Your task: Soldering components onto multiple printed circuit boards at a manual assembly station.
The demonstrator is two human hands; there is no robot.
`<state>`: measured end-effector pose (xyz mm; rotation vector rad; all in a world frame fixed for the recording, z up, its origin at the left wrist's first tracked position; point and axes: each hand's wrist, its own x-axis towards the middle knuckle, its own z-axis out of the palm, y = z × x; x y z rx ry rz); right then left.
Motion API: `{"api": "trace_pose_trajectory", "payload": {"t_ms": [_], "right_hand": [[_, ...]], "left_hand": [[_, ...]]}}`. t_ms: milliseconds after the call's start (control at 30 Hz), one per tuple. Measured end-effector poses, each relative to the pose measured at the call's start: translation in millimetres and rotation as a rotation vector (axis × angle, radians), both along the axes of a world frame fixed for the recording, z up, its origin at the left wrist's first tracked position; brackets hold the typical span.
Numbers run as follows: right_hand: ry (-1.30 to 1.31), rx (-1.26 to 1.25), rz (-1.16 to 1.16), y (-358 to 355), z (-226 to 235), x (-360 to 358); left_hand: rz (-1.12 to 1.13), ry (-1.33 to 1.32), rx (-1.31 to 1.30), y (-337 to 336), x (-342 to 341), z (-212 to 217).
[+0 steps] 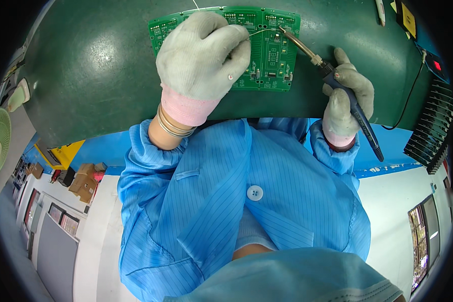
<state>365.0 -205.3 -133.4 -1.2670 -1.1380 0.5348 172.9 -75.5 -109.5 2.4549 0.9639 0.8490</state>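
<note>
A green circuit board panel (274, 60) lies flat on the dark green work surface. Over its left part is my left hand (204, 53), gloved in pale grey, closed in a pinch on a thin solder wire (258, 32). The wire runs right toward the upper right of the board. My right hand (348, 95), also gloved, is wrapped round a soldering iron (355, 106) with a dark blue handle. The iron's tip meets the board close to the wire's end; whether they touch is too small to tell. My left hand hides part of the panel.
The green work surface (95, 65) curves around the board. At the right stand a blue box with a red display (436, 65) and a black slotted rack (430, 128); a black cable (409, 103) hangs between. A white pen-like object (380, 12) lies at the upper right.
</note>
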Motion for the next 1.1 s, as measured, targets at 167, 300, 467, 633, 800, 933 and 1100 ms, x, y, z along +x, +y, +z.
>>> {"api": "trace_pose_trajectory", "payload": {"t_ms": [167,300,467,633,800,933,1100], "right_hand": [[-0.041,-0.001,-0.019,-6.6,-3.4,2.5],[-0.040,-0.026,-0.024,-8.5,-2.5,2.3],[-0.052,-0.010,0.005,-11.1,-5.3,7.6],[0.235,0.180,-0.042,-14.7,-9.6,6.3],[0.375,0.063,0.044,-8.2,1.2,-11.0],[0.104,0.015,0.021,3.0,-3.6,-24.7],[-0.014,-0.031,0.048,2.5,-5.1,-26.6]], "left_hand": [[0.018,0.003,-0.007,-7.6,4.8,-3.4],[-0.004,0.019,0.003,-8.3,5.6,-3.8],[0.017,0.060,0.002,-14.0,13.5,4.1],[0.109,-0.030,-0.007,-16.8,6.9,6.3],[0.140,-0.049,0.049,-6.8,-17.2,-5.6],[0.154,-0.051,0.054,-9.5,-20.0,-5.4],[0.167,-0.010,0.114,-9.7,-16.2,-5.2]]}}
